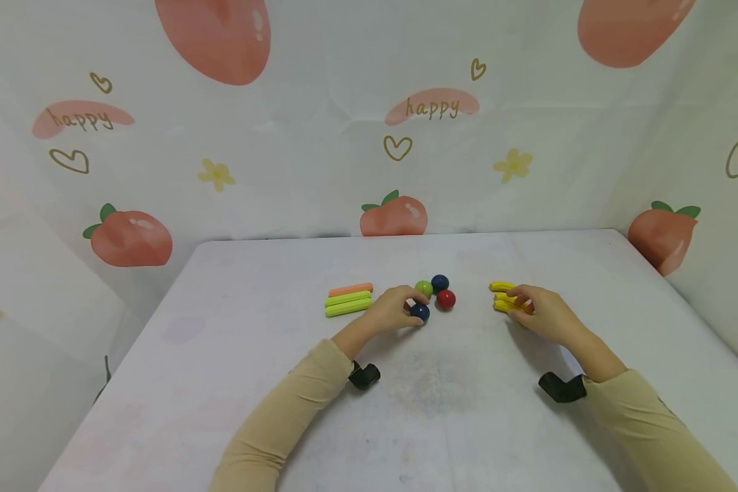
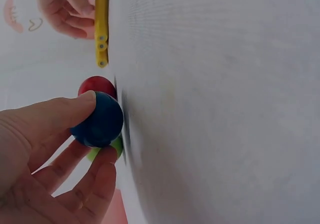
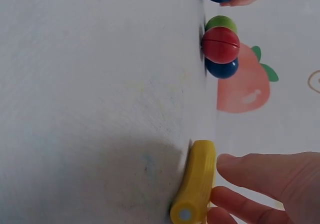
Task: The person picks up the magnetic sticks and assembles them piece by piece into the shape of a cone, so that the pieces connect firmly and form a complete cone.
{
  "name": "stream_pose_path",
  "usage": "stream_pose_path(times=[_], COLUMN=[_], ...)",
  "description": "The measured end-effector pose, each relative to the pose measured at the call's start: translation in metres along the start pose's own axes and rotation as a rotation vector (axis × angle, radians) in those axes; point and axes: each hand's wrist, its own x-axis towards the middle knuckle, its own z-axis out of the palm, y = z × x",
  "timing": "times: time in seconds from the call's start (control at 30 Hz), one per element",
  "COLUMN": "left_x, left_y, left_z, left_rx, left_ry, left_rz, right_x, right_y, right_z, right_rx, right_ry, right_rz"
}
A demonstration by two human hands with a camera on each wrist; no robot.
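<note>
Between the thumb and fingers of my left hand is a dark blue ball, pinched low at the white tabletop. Just beyond it sit a green ball, a red ball and a second dark blue ball, grouped close together. My right hand is at the three yellow toy bananas, which lie side by side. In the right wrist view, the thumb stands a little apart from the nearest banana, and the fingertips are right at its side.
Left of the balls lie an orange stick and two yellow-green sticks, side by side. A fruit-printed cloth hangs behind the white table. A black wrist camera shows at the left sleeve, another black camera at the right.
</note>
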Motion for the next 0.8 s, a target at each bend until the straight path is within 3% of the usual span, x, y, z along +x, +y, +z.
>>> stream_pose_path(times=[0.3, 0.53, 0.8], left_x=[-0.008, -0.019, -0.035], left_y=[-0.004, -0.009, -0.012], left_z=[-0.004, -0.004, -0.007], left_rx=[-0.093, -0.219, -0.346], left_ry=[-0.001, -0.007, -0.02], left_rz=[0.039, 0.033, -0.004], right_x=[0.002, 0.002, 0.001], right_y=[0.0, -0.004, -0.018], right_z=[0.003, 0.003, 0.006], right_rx=[-0.004, -0.016, 0.019], right_ry=[-0.037, -0.079, -0.101], right_rz=[0.04, 0.087, 0.026])
